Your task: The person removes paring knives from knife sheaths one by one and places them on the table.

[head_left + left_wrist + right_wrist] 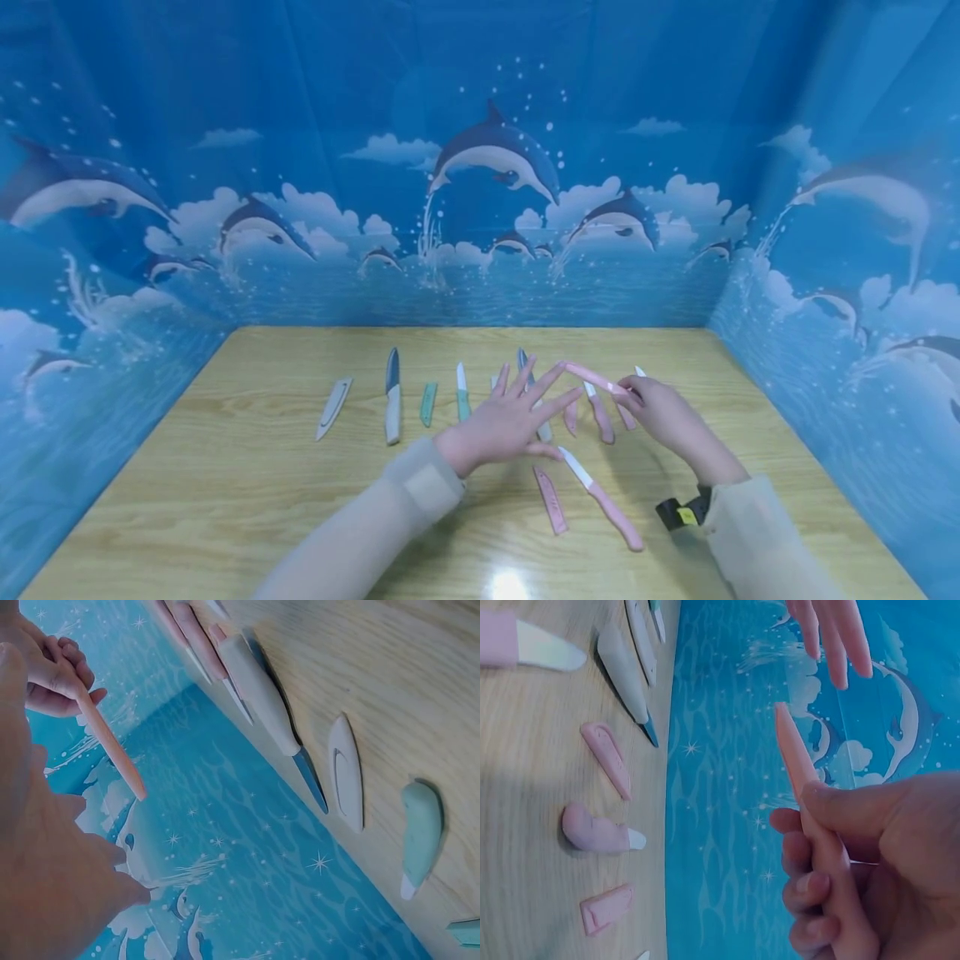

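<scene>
My right hand [667, 417] grips a pink-handled knife [840, 892] whose blade is hidden in a pink sheath [795, 750]. The covered end points up and to the left, raised above the table. Close by, my left hand [502, 421] is spread wide with straight fingers and holds nothing; in the head view its fingertips come near the sheath's end. Below the hands, another pink knife [617, 517] with a bare white blade lies beside a loose pink sheath [551, 500]. Behind them rests a further pink knife [602, 421] beside a pink sheath [572, 417].
Along the wooden table [225, 500] lie a grey sheath [333, 408], a white-handled knife [393, 408] with a dark blade, a green sheath [428, 404] and a green knife [462, 400]. A second white-handled knife [262, 694] is partly behind my left hand. A blue dolphin-print curtain [337, 292] encloses the table.
</scene>
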`<action>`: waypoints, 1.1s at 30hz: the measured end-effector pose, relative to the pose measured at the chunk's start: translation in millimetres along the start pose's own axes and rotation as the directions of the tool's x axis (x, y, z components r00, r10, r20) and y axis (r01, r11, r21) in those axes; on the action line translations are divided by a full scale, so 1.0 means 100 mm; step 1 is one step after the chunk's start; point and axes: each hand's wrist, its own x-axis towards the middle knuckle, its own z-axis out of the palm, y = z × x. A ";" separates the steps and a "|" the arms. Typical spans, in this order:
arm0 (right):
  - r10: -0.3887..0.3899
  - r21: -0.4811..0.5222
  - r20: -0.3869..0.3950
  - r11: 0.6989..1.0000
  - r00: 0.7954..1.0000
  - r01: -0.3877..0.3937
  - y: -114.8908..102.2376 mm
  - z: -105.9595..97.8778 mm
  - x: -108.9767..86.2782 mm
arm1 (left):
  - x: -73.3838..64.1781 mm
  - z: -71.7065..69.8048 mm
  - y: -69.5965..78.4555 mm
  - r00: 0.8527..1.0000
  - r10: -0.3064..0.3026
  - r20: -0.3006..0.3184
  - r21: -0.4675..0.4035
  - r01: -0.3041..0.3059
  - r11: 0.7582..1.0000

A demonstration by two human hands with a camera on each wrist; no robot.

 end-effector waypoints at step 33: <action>-0.189 -0.046 -0.065 0.981 0.980 0.186 -0.35 0.14 -0.33 | 0.10 -0.02 0.04 0.998 0.060 0.001 0.006 -0.060 0.998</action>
